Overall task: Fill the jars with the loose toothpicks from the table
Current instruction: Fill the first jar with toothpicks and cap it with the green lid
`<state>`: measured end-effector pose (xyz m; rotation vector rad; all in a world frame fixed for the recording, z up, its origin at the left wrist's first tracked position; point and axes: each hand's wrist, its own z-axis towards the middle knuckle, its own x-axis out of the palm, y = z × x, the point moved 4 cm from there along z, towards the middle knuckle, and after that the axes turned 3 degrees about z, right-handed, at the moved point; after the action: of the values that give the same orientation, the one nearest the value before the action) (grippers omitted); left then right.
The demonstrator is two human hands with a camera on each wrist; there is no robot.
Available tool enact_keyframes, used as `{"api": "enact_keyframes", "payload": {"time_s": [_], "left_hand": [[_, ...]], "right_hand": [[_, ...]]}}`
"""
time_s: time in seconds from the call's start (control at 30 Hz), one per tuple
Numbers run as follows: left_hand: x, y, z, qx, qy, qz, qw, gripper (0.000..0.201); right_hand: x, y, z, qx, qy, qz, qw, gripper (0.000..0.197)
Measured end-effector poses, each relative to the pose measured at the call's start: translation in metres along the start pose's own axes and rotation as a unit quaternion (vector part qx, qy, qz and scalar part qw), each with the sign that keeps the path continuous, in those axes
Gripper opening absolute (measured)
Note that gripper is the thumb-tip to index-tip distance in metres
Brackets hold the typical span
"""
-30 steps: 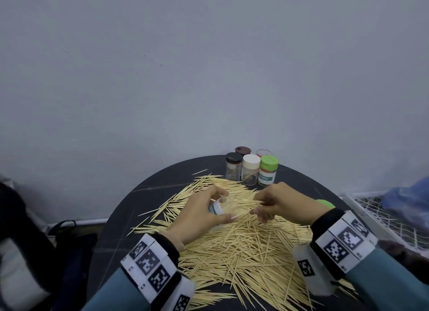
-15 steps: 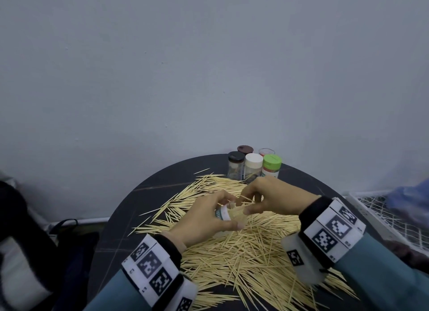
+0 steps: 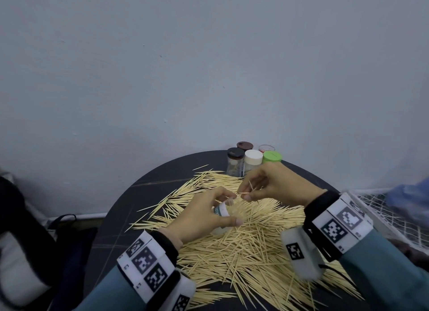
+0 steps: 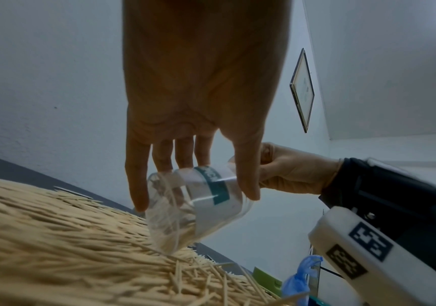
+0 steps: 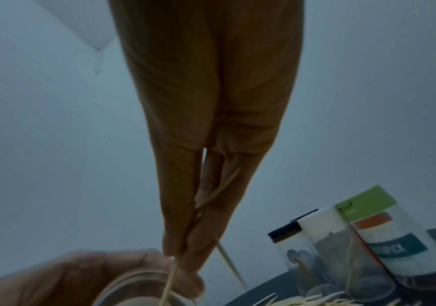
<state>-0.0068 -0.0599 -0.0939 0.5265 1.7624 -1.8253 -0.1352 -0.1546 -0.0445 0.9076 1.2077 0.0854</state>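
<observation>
A wide heap of loose toothpicks (image 3: 250, 248) covers the round dark table (image 3: 144, 194). My left hand (image 3: 204, 215) grips a clear open jar (image 3: 226, 212) with a teal-and-white label (image 4: 211, 186), tilted just above the heap, some toothpicks inside it. My right hand (image 3: 267, 185) pinches a few toothpicks (image 3: 249, 191) between thumb and fingertips right at the jar's mouth (image 5: 138, 289). In the right wrist view one pinched toothpick (image 5: 169, 283) points down into the jar opening.
Several lidded jars stand at the table's back edge: black lid (image 3: 235, 153), brown lid (image 3: 245, 145), white lid (image 3: 253, 156), green lid (image 3: 272, 157). A white wire rack (image 3: 383, 208) with blue plastic (image 3: 408, 194) lies right of the table. A dark bag (image 3: 69, 229) sits left.
My right hand rose from the heap with a few toothpicks and moved left to the mouth of the jar. The left hand kept the jar in about the same place.
</observation>
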Motion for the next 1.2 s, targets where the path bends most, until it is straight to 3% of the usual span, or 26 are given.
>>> {"api": "enact_keyframes", "payload": {"time_s": [0.23,0.33,0.5,0.63,0.87,1.2], "left_hand": [[0.002,-0.001,0.001,-0.001,0.003,-0.009,1.000,0.054],[0.003,0.000,0.001,-0.004,0.003,-0.019,1.000,0.055],[-0.001,0.001,0.000,-0.007,-0.023,-0.068,0.997,0.047],[-0.005,0.001,0.001,-0.028,-0.050,-0.156,0.986,0.048],[-0.009,-0.004,0.000,-0.022,-0.075,-0.236,0.969,0.036],[-0.007,-0.010,-0.002,-0.013,-0.065,-0.252,0.965,0.043]], "right_hand": [[0.010,0.011,-0.001,0.007,0.034,-0.013,0.999,0.024],[0.008,0.014,-0.002,0.002,0.031,-0.002,1.000,0.019],[-0.003,0.012,-0.002,-0.011,-0.069,0.121,0.990,0.009],[-0.001,0.002,0.000,-0.005,-0.105,0.233,0.967,0.014],[0.015,0.005,0.002,-0.024,-0.127,0.304,0.944,0.017],[0.015,0.013,0.001,-0.060,-0.224,0.398,0.887,0.011]]}}
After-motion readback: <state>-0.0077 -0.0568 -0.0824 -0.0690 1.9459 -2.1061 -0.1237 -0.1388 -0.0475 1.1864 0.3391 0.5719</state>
